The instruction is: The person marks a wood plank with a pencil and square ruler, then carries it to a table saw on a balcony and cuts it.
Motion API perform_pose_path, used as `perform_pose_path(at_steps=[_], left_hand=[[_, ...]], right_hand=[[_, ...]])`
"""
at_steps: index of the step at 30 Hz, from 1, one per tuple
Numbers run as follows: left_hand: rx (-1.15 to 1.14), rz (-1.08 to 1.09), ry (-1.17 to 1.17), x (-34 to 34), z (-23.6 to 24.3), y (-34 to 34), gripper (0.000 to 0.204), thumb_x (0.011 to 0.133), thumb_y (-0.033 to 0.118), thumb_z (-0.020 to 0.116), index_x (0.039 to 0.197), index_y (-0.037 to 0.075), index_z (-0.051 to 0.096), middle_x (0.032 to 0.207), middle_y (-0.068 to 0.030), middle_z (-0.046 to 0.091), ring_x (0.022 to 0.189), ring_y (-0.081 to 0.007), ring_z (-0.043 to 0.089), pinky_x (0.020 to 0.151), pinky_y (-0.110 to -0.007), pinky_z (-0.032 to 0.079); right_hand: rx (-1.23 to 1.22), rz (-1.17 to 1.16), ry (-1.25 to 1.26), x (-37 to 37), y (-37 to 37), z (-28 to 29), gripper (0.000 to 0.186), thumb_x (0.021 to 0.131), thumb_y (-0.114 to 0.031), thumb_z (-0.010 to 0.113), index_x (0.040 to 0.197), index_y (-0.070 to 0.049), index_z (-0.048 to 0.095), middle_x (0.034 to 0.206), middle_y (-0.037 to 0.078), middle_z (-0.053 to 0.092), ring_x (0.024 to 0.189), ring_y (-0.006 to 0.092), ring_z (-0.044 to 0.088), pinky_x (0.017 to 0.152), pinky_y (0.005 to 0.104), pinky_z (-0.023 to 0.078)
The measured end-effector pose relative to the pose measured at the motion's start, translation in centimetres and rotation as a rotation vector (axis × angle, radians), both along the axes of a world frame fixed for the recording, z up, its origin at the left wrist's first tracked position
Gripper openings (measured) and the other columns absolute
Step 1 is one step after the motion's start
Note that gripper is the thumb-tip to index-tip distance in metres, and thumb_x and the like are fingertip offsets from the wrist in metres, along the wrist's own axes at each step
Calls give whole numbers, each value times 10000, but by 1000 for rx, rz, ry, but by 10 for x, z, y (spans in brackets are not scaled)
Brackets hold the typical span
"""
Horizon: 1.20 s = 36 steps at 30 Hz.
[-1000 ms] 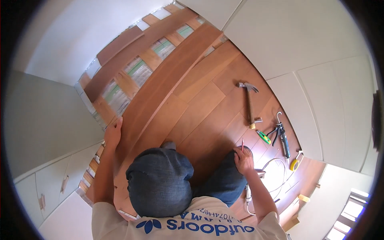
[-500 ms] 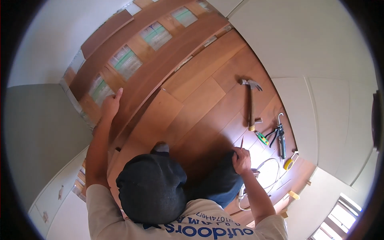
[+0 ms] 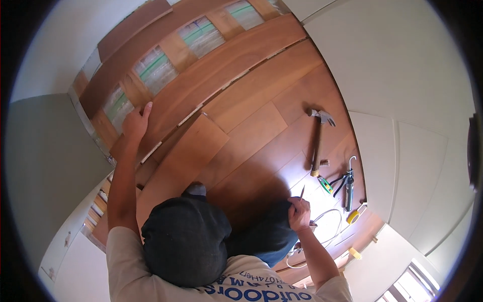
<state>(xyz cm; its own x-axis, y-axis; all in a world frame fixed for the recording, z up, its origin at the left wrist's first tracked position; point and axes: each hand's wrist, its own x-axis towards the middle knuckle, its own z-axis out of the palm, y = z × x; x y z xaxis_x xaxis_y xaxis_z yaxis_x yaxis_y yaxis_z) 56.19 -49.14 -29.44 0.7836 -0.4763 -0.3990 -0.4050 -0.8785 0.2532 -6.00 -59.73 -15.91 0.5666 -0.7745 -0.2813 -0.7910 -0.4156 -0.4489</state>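
Note:
My left hand [image 3: 135, 123] grips a long reddish-brown floorboard [image 3: 211, 75] near its left end. The thumb lies along the board's far edge, and the other fingers are partly hidden. Wooden battens [image 3: 219, 30] show beyond this board, with clear and green sheeting [image 3: 156, 68] between them. Along its near side a narrow gap and a pale strip [image 3: 191, 117] separate it from the laid boards [image 3: 251, 123]. A pencil [image 3: 303, 192] stands point-up in my right hand [image 3: 299, 214], which rests by my bent knee in dark trousers.
A claw hammer [image 3: 317, 141] lies on the laid floor at right. Close to it are a green-handled cutter [image 3: 326, 186], a caulking gun [image 3: 349, 189], a yellow tape roll [image 3: 353, 217] and a looped white cable [image 3: 340, 221]. White panels [image 3: 397, 136] border the floor's right side. Another board [image 3: 132, 27] lies far left.
The gap along the held board's near side now shows as a more even line. My left hand stays on the board, and the pencil stays in my right. The whole view has shifted slightly.

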Motion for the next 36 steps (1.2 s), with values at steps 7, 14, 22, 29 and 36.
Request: perform_pose_path(at_steps=[7,14,22,29,36], left_hand=[[-433,-233,-349,2,-7,-4,373,968,387,691,1145,59,663,1057,-207,646,1003,-408,622,889,-482,502],[-564,-406,-239,-4,-22,-133,365,918,287,739,1222,99,666,1262,-200,595,1146,-403,556,982,-477,468],[-719,-371,-318,-42,-62,-220,226,948,193,694,1115,53,753,1113,-175,639,1084,-377,594,956,-465,493],[-718,-389,-249,-43,-66,-217,245,946,203,704,1125,41,742,1126,-173,628,1040,-372,615,912,-448,515],[-735,-449,-287,-36,-77,-230,225,937,250,718,1041,51,740,1091,-171,665,1072,-380,613,945,-475,497]], right_hand=[[12,4,16,-2,-4,-1,259,790,1,582,1007,-77,700,974,150,710,930,359,669,906,457,504],[29,65,-29,-13,-8,-8,261,759,-5,580,980,-78,698,950,132,706,904,356,656,886,466,491],[43,80,-37,-13,-10,-10,253,773,-14,568,969,-99,703,924,128,695,932,363,652,900,463,488],[63,157,107,1,-15,-16,247,773,-95,636,1004,-129,716,970,92,713,985,318,650,917,472,479],[39,66,181,23,-12,-13,211,791,-100,656,988,-126,728,882,123,703,915,322,668,914,459,505]])
